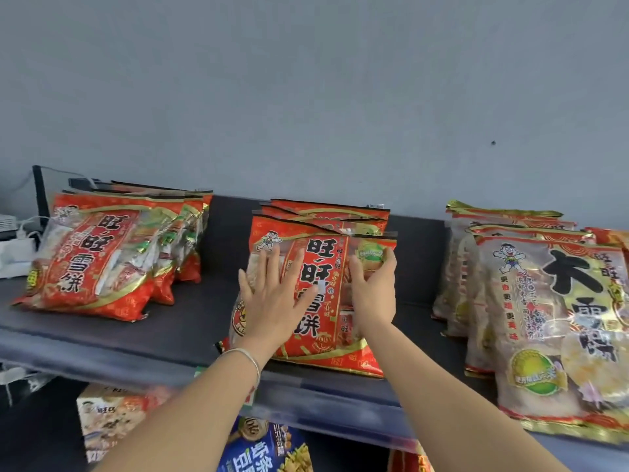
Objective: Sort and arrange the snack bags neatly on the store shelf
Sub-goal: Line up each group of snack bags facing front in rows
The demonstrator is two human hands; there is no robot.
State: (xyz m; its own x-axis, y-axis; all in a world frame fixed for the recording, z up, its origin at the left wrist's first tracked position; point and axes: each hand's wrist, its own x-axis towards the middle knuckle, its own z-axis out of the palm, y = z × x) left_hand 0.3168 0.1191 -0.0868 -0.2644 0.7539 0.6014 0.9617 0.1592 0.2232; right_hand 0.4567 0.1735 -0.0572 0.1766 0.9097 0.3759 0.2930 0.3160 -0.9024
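Note:
On the dark top shelf (190, 311) stand three rows of snack bags. In the middle row the front red bag (323, 267) leans back on several like it. My left hand (272, 301) lies flat on that bag's face with straight, spread fingers. My right hand (374, 284) holds the same bag at its right side, fingers curved along the edge and thumb on the front. A left row of red bags (102, 257) leans to the right. At the right stands a row of larger gold and clear bags (558, 328).
A grey wall (306, 97) rises behind the shelf. White plugs and cables (17, 247) lie at the far left. Below the shelf edge show a pale box (109, 417) and a blue snack bag (265, 447). Bare shelf strips separate the rows.

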